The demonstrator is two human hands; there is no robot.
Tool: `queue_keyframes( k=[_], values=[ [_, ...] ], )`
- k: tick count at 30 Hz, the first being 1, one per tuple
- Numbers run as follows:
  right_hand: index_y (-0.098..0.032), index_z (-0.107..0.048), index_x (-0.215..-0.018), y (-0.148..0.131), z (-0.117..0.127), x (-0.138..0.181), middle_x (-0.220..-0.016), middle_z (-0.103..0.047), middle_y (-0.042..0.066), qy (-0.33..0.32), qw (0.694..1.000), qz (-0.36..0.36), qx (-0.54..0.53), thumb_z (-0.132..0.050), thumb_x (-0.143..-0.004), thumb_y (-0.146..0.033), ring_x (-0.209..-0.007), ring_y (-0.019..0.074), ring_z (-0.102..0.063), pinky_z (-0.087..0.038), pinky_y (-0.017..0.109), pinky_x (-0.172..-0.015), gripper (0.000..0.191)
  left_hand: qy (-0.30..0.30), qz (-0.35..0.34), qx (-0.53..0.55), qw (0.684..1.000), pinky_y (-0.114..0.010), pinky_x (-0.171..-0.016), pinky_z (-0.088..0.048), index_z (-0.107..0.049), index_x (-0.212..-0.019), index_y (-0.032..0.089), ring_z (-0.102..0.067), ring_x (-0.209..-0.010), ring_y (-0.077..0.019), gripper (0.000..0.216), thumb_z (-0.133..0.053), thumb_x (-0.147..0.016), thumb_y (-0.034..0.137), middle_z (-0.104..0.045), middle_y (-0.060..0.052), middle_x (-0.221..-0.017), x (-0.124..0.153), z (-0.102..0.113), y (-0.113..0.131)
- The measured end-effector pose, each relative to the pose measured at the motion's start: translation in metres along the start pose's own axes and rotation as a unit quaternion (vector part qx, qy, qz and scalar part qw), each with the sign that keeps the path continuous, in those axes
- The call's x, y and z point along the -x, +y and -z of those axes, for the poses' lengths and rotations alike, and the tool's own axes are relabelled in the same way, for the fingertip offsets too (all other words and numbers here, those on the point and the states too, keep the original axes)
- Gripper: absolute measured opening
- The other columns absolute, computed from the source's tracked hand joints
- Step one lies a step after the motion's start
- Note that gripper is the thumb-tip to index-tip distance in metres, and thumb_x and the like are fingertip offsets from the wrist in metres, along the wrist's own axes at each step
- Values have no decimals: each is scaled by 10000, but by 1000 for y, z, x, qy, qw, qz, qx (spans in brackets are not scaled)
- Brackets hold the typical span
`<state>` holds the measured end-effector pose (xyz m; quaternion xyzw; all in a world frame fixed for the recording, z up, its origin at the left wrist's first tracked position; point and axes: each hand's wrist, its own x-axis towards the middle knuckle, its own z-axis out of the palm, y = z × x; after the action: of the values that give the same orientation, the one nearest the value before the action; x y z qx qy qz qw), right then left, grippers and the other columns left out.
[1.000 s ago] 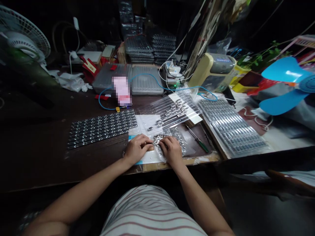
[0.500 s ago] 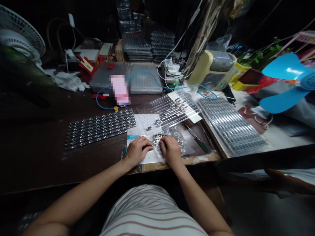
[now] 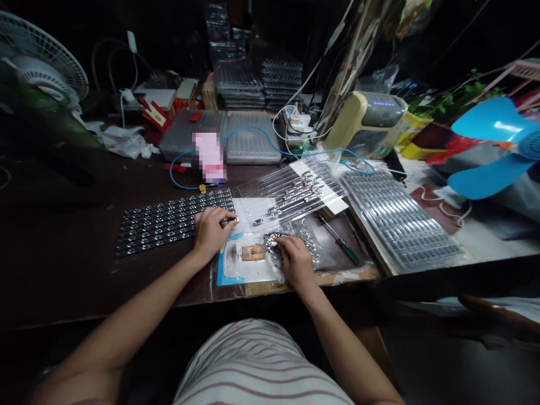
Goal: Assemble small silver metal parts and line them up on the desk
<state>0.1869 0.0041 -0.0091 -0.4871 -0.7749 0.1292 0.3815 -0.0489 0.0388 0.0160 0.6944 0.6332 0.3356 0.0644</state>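
My left hand [image 3: 210, 232] is closed in a pinch at the right end of the rows of black strips with shiny metal pieces [image 3: 175, 223]. A small dark part seems to show between the fingertips, too small to name. My right hand [image 3: 296, 260] reaches into a pile of small silvery metal parts [image 3: 311, 250] on a clear plastic bag. Its thumb and forefinger are pressed together, and what they hold is hidden. Between the hands, a small brown block [image 3: 252, 252] with a round piece at its centre lies on a white and blue sheet [image 3: 231, 279].
Behind the hands is a clear ribbed tray [image 3: 291, 194] with several small metal parts. A green-handled screwdriver [image 3: 348, 252] lies right of the pile. Another filled clear tray [image 3: 396, 219] and a blue-bladed fan [image 3: 485, 149] stand at the right. A phone-like pink object [image 3: 208, 154] is at the back.
My left hand has moved left and away from me, from the sheet to the black strips, uncovering the brown block. My right hand stays at the metal parts.
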Motion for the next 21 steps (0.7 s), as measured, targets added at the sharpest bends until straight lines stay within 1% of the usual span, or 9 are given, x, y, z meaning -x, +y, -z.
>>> queue_keyframes(
  k=[3,6,8,13,15,17,19,21],
  values=[
    [-227,-649,-891,-12,-5,-2,-860,-681,25,-28,1000,-10,0,-527,-899,-230,-817,172,-601,-447,294,-747,122,-5,10,-45,999,-428,-859,-332,-716,-819,265,-529,-931,-253,79,-664,-770,300,-666,-32,-950,-7,4,-17],
    [-236,-659,-812,-24,-14,-5,-777,-677,1,-61,998,-9,25,-636,-843,-290,-749,157,-591,-408,284,-699,66,1,7,-58,998,-426,-862,-326,-728,-841,273,-510,-944,-251,117,-632,-782,305,-646,-40,-985,-2,4,-25],
    [-245,-671,-796,-28,-19,-7,-790,-678,1,-71,997,0,44,-661,-828,-323,-769,157,-583,-378,291,-703,85,3,6,-64,998,-428,-869,-322,-733,-845,274,-504,-955,-251,133,-616,-787,299,-637,-42,-998,3,5,-27],
    [-282,-703,-862,-28,-25,-7,-890,-681,2,-66,996,23,49,-613,-868,-333,-810,159,-556,-334,306,-711,104,-8,0,-77,997,-429,-872,-314,-735,-869,284,-513,-954,-250,157,-591,-807,289,-643,-37,-1009,9,12,-29],
    [-289,-707,-875,-28,-26,-6,-887,-677,1,-67,996,27,52,-603,-875,-335,-802,161,-543,-325,307,-701,113,0,-6,-74,997,-425,-874,-313,-732,-880,280,-524,-946,-243,159,-586,-816,289,-645,-38,-1009,4,11,-23],
    [-292,-709,-880,-29,-27,-7,-879,-670,4,-73,995,33,61,-604,-874,-335,-793,162,-530,-322,306,-692,114,-4,-24,-60,998,-424,-880,-306,-727,-882,275,-539,-928,-230,155,-583,-824,286,-652,-35,-996,-3,6,-12],
    [-296,-708,-897,-31,-26,-7,-882,-661,11,-82,993,40,72,-606,-871,-327,-792,165,-520,-325,308,-689,109,-25,-50,-45,997,-430,-885,-297,-723,-870,266,-547,-911,-224,140,-593,-825,296,-665,-34,-967,-13,-5,3],
    [-294,-695,-967,-31,-23,-8,-925,-654,23,-83,992,43,83,-602,-873,-310,-828,174,-520,-339,315,-703,133,-47,-69,-38,996,-443,-885,-292,-717,-831,247,-547,-899,-236,124,-627,-805,328,-681,-43,-915,-21,-17,17]
  ],
)
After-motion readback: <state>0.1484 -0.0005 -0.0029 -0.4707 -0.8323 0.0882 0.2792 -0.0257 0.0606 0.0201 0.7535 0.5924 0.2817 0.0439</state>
